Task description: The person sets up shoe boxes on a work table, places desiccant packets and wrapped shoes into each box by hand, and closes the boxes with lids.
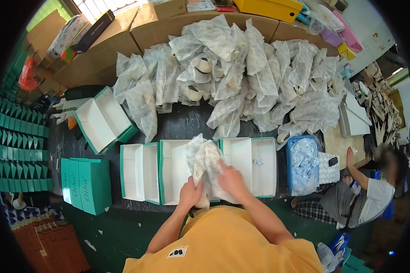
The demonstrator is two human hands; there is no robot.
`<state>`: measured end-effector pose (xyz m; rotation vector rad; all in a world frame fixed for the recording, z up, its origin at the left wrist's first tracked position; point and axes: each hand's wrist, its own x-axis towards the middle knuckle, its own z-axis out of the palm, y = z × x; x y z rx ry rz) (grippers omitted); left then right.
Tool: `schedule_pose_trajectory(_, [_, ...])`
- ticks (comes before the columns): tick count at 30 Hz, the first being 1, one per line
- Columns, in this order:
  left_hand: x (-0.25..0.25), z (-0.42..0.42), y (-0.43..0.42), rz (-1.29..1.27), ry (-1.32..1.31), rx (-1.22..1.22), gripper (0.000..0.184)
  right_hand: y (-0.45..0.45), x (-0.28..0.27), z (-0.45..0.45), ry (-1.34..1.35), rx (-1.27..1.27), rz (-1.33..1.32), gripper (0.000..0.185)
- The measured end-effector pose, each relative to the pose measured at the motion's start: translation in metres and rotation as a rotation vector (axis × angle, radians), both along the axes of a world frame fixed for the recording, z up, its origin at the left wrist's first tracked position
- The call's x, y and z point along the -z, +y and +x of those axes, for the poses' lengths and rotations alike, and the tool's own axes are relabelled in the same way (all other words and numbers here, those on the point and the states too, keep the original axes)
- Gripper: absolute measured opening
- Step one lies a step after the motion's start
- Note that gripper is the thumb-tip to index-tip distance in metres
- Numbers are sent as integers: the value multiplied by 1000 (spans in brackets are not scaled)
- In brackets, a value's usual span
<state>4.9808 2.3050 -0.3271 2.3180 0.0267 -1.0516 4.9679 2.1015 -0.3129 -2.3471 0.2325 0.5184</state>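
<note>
My left hand [191, 194] is closed on a pale shoe in a translucent printed bag [198, 159], just in front of my body. Close by on the right, my right hand [231, 181] grips the same bundle; its fingers are slightly blurred. The bundle is above an open green shoebox [173, 175] with a white inside. Another open shoebox [141, 172] sits to its left and one more open shoebox [248, 164] to its right, with small packets inside it.
Behind the boxes lies a big pile of bagged shoes [232, 77]. A tilted open box [102, 118] and closed green boxes [86, 185] are at left. At right are a blue basket of packets [303, 164] and a seated person [369, 191]. Stacked green boxes [23, 150] line the far left.
</note>
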Motion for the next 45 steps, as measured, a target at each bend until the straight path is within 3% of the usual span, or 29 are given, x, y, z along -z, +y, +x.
schedule_pose_trajectory(2, [14, -4, -26, -92, 41, -46, 64, 23, 27, 1, -5, 6, -145, 52])
schedule_pose_trajectory(4, [50, -29, -43, -236, -730, 112, 64, 13, 37, 13, -270, 18, -44, 42])
schedule_pose_trajectory(6, [70, -41, -53, -111, -684, 297, 63, -55, 31, 46, -349, 82, 187, 40])
schedule_pose_trajectory(8, [90, -34, -58, 71, -663, 478, 66, -158, -4, 111, -492, 254, -17, 43])
schedule_pose_trajectory(10, [86, -22, -56, 7, -607, 423, 69, -276, -12, 176, -968, 570, -441, 48])
schedule_pose_trajectory(11, [79, -8, -61, -51, -546, 350, 72, -326, -31, 204, -888, 704, -610, 67])
schedule_pose_trajectory(13, [56, 57, -85, -55, -679, 303, 72, -396, -38, 255, -559, 1006, -445, 82])
schedule_pose_trajectory(16, [59, 188, -164, -311, -988, -72, 72, -464, -1, 287, -477, 890, -150, 87])
schedule_pose_trajectory(17, [65, 229, -190, -267, -935, -90, 76, -468, 6, 281, -466, 894, -144, 87])
schedule_pose_trajectory(18, [91, 265, -202, -358, -605, -96, 76, -455, -7, 260, -578, 959, 165, 81])
schedule_pose_trajectory(20, [120, 302, -220, -176, -443, 79, 70, -425, -9, 207, -679, 1107, 633, 76])
schedule_pose_trajectory(21, [107, 305, -224, -173, -446, 76, 70, -409, -8, 177, -674, 1186, 788, 75])
schedule_pose_trajectory(23, [69, 291, -222, -570, 39, -104, 59, -375, -10, 112, -468, 1263, 1114, 67])
schedule_pose_trajectory(24, [60, 281, -212, -568, 33, -100, 59, -360, -9, 76, -417, 1326, 1352, 67])
schedule_pose_trajectory(26, [37, 246, -180, -1018, 922, -520, 50, -326, -22, 16, -337, 1386, 1590, 66])
schedule_pose_trajectory(28, [6, 185, -166, -1041, 799, -381, 47, -291, -51, -31, -488, 769, 1328, 66])
schedule_pose_trajectory(30, [-20, 129, -162, -893, 383, -298, 53, -286, -18, -61, -543, 921, 1119, 71])
schedule_pose_trajectory(31, [-32, 104, -164, -838, 304, -278, 54, -279, -16, -68, -430, 980, 1473, 73])
schedule_pose_trajectory(32, [-29, 85, -163, -840, 302, -278, 54, -277, -16, -71, -382, 864, 1108, 71])
schedule_pose_trajectory(34, [-2, 51, -163, -1053, 936, -781, 52, -272, -13, -76, -316, 675, 483, 67])
schedule_pose_trajectory(35, [20, 28, -162, -1051, 938, -795, 52, -269, -9, -78, -295, 608, 220, 64])
schedule_pose_trajectory(36, [45, 11, -166, -977, 759, -647, 53, -259, -3, -71, -297, 814, 748, 62])
schedule_pose_trajectory(37, [60, -5, -175, -899, 583, -502, 54, -249, -1, -71, -297, 809, 745, 62])
schedule_pose_trajectory(39, [54, -28, -217, -569, 177, -162, 61, -224, 3, -72, -235, 332, -79, 59])
schedule_pose_trajectory(40, [45, -31, -236, -353, 76, -9, 64, -200, -3, -61, 103, 266, -426, 53])
schedule_pose_trajectory(41, [54, -38, -245, -361, 86, -3, 64, -191, 31, -62, -164, 245, -608, 53])
schedule_pose_trajectory(42, [69, -46, -255, -301, -355, 340, 68, -189, 69, -68, -434, 220, -789, 53])
schedule_pose_trajectory(43, [79, -49, -265, -230, -806, 676, 73, -195, 82, -69, -428, 230, -805, 53])
schedule_pose_trajectory(45, [77, -43, -267, -268, -735, 757, 76, -218, 92, -59, -481, 95, -925, 48])
